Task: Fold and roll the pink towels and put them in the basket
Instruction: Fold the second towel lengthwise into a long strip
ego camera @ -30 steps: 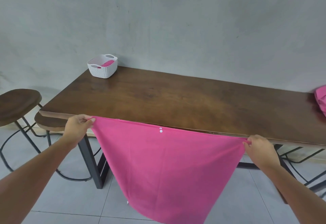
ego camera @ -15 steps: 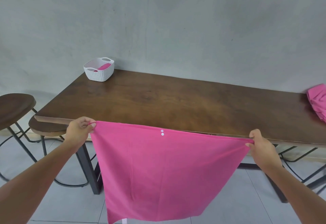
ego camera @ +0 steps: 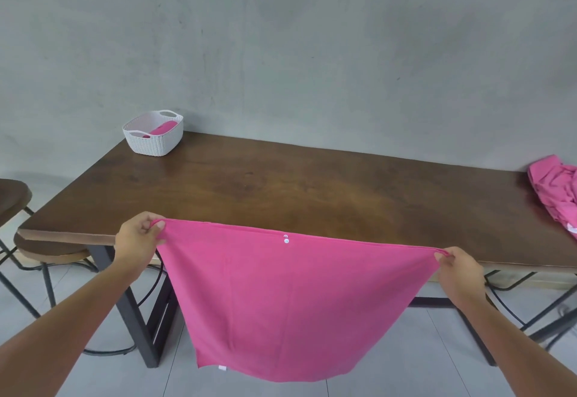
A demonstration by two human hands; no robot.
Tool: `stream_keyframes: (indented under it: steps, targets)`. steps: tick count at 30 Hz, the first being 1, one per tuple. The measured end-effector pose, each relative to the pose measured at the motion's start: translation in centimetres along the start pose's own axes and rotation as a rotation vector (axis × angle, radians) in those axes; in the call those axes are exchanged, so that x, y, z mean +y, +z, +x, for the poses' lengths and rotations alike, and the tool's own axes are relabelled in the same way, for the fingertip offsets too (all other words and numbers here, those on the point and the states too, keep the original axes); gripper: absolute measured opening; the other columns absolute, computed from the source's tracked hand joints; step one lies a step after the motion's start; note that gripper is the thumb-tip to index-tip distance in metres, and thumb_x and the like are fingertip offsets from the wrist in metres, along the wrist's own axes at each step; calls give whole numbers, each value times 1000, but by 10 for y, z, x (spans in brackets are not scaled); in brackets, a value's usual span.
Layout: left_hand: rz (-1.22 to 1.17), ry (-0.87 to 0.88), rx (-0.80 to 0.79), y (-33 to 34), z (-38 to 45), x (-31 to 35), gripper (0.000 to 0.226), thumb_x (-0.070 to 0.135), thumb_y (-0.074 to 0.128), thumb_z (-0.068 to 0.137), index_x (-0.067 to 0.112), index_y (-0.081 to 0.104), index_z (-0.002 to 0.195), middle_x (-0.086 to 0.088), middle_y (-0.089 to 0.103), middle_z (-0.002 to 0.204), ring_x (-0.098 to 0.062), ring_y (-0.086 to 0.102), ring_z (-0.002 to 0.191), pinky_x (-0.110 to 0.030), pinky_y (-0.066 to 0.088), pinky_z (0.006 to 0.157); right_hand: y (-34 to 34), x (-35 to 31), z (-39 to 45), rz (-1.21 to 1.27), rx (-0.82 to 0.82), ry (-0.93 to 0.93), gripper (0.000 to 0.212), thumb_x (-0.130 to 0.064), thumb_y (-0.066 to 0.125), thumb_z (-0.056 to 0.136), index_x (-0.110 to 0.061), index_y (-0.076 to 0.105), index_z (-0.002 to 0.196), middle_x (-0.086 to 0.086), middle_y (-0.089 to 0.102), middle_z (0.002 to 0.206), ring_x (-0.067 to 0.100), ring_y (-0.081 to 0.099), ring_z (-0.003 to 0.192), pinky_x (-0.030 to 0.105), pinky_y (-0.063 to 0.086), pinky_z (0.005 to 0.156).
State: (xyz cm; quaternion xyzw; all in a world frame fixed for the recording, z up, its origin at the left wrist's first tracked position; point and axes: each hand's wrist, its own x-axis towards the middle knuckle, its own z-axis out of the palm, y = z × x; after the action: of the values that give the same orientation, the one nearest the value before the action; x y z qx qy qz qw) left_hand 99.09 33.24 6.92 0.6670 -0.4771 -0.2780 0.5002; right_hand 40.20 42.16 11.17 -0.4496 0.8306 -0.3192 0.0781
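Grey wall, brown surface (ego camera: pixel 281 190) | towel (ego camera: pixel 287 300) hangs taut off near edge, ready to lay flat | left hand (ego camera: pixel 137 240), right hand (ego camera: pixel 459 271): each grip pinches a top corner | basket (ego camera: pixel 153 137) holds one roll | pile (ego camera: pixel 555 190) awaits, far right

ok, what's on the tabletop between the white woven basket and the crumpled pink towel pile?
Nothing: head view shows bare dark wooden tabletop between the white woven basket and the crumpled pink towel pile.

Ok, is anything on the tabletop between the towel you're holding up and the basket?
Nothing visible. The towel hangs off the near edge, pinched by the left hand and right hand. The table is bare up to the basket; the towel pile lies far right.
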Motion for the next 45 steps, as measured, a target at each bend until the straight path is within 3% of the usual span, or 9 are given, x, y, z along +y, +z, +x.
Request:
stream_keyframes:
  steps: [3,7,12,18,23,27,35,42,45]
  targets:
    - [10,-7,34,17,15,12,15,7,59,98,13,69,90,-12,69,89,-27,67,78,-19,56,56,9,-8,29,139,59,66,21,-17,45,102,-8,61,92,15,67,77,25,64,69,32,43,60]
    - [-50,-66,77,49,42,24,11,6,61,97,9,71,95,-10,69,89,-20,67,72,-20,56,63,21,-12,71,248,160,125,23,-19,43,101,-9,59,88,14,64,78,28,60,67,37,49,63]
    - [-163,-193,189,102,62,34,10,2,61,97,8,69,97,-7,63,82,2,63,49,-7,50,50,47,-15,116,448,183,211,17,-16,45,101,-8,60,100,14,66,77,33,65,73,43,55,75]
    - [-167,-331,367,164,75,35,15,6,57,99,12,70,96,-6,68,84,-22,69,76,-37,56,89,95,-8,161,673,233,361,9,-15,45,107,-13,53,110,8,64,68,19,63,57,26,49,63]
    - [43,-287,441,193,79,33,17,7,54,99,13,69,97,-6,67,89,-25,59,88,-35,46,84,135,10,190,666,222,374,13,-17,44,106,-10,54,111,5,63,65,1,58,37,29,52,63]
    - [135,-253,412,214,86,22,16,9,53,99,11,69,97,-7,66,89,-26,58,88,-35,43,82,152,22,213,634,205,345,10,-20,44,107,-13,52,107,3,61,63,-3,57,38,9,48,54]
    - [255,-193,431,249,122,21,17,6,55,96,11,71,98,-4,62,85,-24,54,83,-31,40,80,172,7,269,574,154,287,10,-17,43,106,-12,51,105,5,63,62,-8,57,43,1,39,54]
    - [223,-193,428,282,184,26,18,8,54,96,13,71,98,-7,65,84,-26,58,84,-31,39,78,205,-18,329,555,148,309,9,-17,46,104,-10,53,103,7,65,63,13,66,52,35,54,73]
    - [229,-180,419,296,215,28,18,8,54,96,14,71,96,-8,66,82,-26,59,82,-30,39,78,222,-29,357,534,161,299,7,-16,47,103,-12,52,100,9,66,64,2,62,43,40,55,76]
